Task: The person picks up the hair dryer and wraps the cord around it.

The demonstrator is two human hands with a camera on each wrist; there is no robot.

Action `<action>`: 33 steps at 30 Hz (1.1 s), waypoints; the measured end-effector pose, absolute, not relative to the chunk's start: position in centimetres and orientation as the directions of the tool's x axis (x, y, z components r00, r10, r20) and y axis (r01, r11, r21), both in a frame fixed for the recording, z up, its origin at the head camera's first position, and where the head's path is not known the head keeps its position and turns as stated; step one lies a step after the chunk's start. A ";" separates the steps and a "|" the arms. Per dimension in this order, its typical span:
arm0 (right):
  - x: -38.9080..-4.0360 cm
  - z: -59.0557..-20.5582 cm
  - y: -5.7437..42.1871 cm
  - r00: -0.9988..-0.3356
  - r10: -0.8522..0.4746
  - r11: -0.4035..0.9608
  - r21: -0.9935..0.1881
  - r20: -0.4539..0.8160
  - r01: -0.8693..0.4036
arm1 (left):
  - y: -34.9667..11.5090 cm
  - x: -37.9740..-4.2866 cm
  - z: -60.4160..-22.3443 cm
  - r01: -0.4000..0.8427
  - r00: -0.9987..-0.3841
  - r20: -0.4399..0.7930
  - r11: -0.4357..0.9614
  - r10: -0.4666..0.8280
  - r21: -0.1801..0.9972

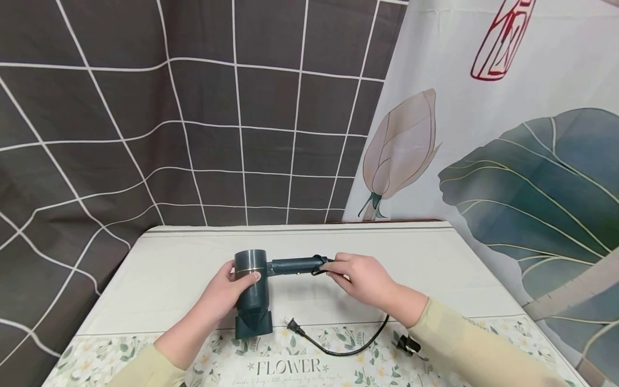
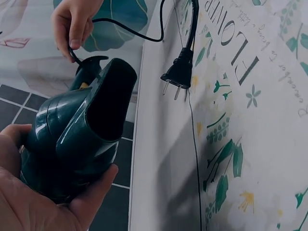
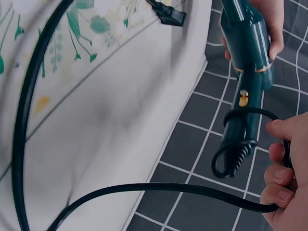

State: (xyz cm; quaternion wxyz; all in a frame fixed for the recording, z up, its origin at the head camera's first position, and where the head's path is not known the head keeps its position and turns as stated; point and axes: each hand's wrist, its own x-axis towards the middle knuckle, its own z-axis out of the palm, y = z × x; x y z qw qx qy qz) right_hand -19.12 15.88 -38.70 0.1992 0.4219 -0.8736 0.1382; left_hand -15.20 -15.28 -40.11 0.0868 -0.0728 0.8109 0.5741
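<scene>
A dark green hair dryer (image 1: 253, 298) with a flat nozzle (image 2: 113, 98) is held above the table, its handle (image 1: 295, 265) pointing right. My left hand (image 1: 224, 290) grips the barrel, thumb on the near side. At the handle's end my right hand (image 1: 360, 277) holds the black power cord (image 3: 159, 187). In the right wrist view, the cord loops around the handle near its ribbed end, and my fingers curl round it. From the right hand the cord hangs down in a curve, ending in a two-prong plug (image 1: 295, 326) below the handle.
A white tablecloth (image 1: 184, 269) with a floral front band and the word FLOWER covers the table. Behind it hang a dark grid-patterned curtain (image 1: 271, 150) and a pale cloth with a leaf print (image 1: 541, 177). Beside the right forearm is a small black object (image 1: 408, 345).
</scene>
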 end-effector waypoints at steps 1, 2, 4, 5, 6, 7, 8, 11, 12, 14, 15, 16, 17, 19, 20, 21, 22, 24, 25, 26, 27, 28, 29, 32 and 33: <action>-19.2 -38.6 15.9 -0.565 -0.680 0.608 -0.072 0.468 -0.791 | -15.3 -15.2 -40.1 -0.216 -0.975 -0.224 0.334 -0.015 0.918; -19.3 -38.6 16.0 -0.567 -0.676 0.610 -0.073 0.470 -0.789 | -15.3 -15.2 -40.1 -0.214 -0.975 -0.223 0.339 -0.013 0.916; -19.6 -38.6 16.0 -0.580 -0.667 0.618 -0.087 0.468 -0.781 | -15.3 -15.2 -40.2 -0.211 -0.975 -0.222 0.351 -0.010 0.912; -19.7 -38.6 16.1 -0.591 -0.659 0.626 -0.096 0.466 -0.774 | -15.3 -15.2 -40.2 -0.210 -0.975 -0.221 0.356 -0.009 0.911; -19.8 -38.6 16.1 -0.605 -0.649 0.635 -0.108 0.461 -0.765 | -15.3 -15.2 -40.2 -0.210 -0.975 -0.222 0.358 -0.008 0.910; -20.0 -38.6 16.1 -0.621 -0.639 0.646 -0.121 0.455 -0.753 | -15.4 -15.2 -40.3 -0.211 -0.975 -0.223 0.361 -0.007 0.908; -20.1 -38.7 16.1 -0.638 -0.627 0.656 -0.138 0.447 -0.742 | -15.4 -15.2 -40.3 -0.212 -0.974 -0.225 0.367 -0.008 0.906; -20.5 -38.7 16.2 -0.695 -0.589 0.693 -0.185 0.412 -0.697 | -15.5 -15.2 -40.3 -0.220 -0.972 -0.236 0.377 -0.005 0.899; -20.6 -38.7 16.3 -0.715 -0.574 0.703 -0.208 0.399 -0.680 | -15.5 -15.2 -40.3 -0.223 -0.971 -0.240 0.382 -0.003 0.897; -20.8 -38.7 16.4 -0.749 -0.547 0.716 -0.255 0.373 -0.650 | -15.6 -15.2 -40.3 -0.227 -0.969 -0.247 0.392 0.001 0.892; -21.0 -38.7 16.5 -0.764 -0.536 0.720 -0.278 0.359 -0.636 | -15.7 -15.2 -40.3 -0.230 -0.968 -0.252 0.395 0.005 0.889; -21.1 -38.6 16.5 -0.779 -0.525 0.722 -0.304 0.344 -0.621 | -15.7 -15.2 -40.4 -0.231 -0.967 -0.255 0.399 0.009 0.888; -21.2 -38.6 16.6 -0.790 -0.518 0.722 -0.327 0.328 -0.610 | -15.7 -15.2 -40.4 -0.230 -0.966 -0.257 0.403 0.013 0.886; -21.5 -38.4 16.7 -0.800 -0.524 0.709 -0.370 0.292 -0.600 | -15.8 -15.3 -40.5 -0.224 -0.966 -0.256 0.406 0.026 0.886; -21.6 -38.3 16.7 -0.799 -0.536 0.695 -0.395 0.271 -0.600 | -15.8 -15.3 -40.5 -0.221 -0.966 -0.255 0.408 0.032 0.886; -21.8 -38.2 16.8 -0.794 -0.553 0.677 -0.420 0.252 -0.605 | -15.9 -15.3 -40.6 -0.215 -0.967 -0.253 0.414 0.036 0.884; -21.9 -38.1 16.8 -0.786 -0.572 0.657 -0.444 0.234 -0.610 | -15.9 -15.3 -40.6 -0.208 -0.968 -0.248 0.420 0.042 0.883; -22.1 -38.0 16.9 -0.761 -0.616 0.610 -0.490 0.202 -0.623 | -15.9 -15.2 -40.6 -0.195 -0.969 -0.241 0.436 0.053 0.879; -22.3 -37.9 17.0 -0.749 -0.634 0.587 -0.512 0.190 -0.627 | -15.9 -15.2 -40.6 -0.189 -0.970 -0.238 0.443 0.058 0.876; -22.4 -37.9 17.0 -0.737 -0.651 0.567 -0.529 0.181 -0.631 | -16.0 -15.1 -40.5 -0.183 -0.970 -0.236 0.449 0.064 0.875; -22.5 -37.9 17.0 -0.728 -0.663 0.555 -0.539 0.174 -0.633 | -16.0 -15.1 -40.5 -0.177 -0.970 -0.234 0.454 0.071 0.873; -22.5 -37.9 17.1 -0.724 -0.669 0.547 -0.548 0.168 -0.632 | -16.0 -15.1 -40.4 -0.172 -0.970 -0.232 0.459 0.077 0.872; -22.6 -38.0 17.1 -0.725 -0.670 0.544 -0.557 0.163 -0.628 | -16.0 -15.1 -40.4 -0.167 -0.969 -0.230 0.461 0.085 0.872; -22.9 -38.2 17.1 -0.742 -0.653 0.535 -0.602 0.150 -0.593 | -16.0 -14.9 -40.4 -0.153 -0.968 -0.227 0.459 0.110 0.875; -23.0 -38.3 17.2 -0.751 -0.644 0.538 -0.613 0.144 -0.579 | -16.1 -14.9 -40.4 -0.152 -0.967 -0.227 0.455 0.116 0.877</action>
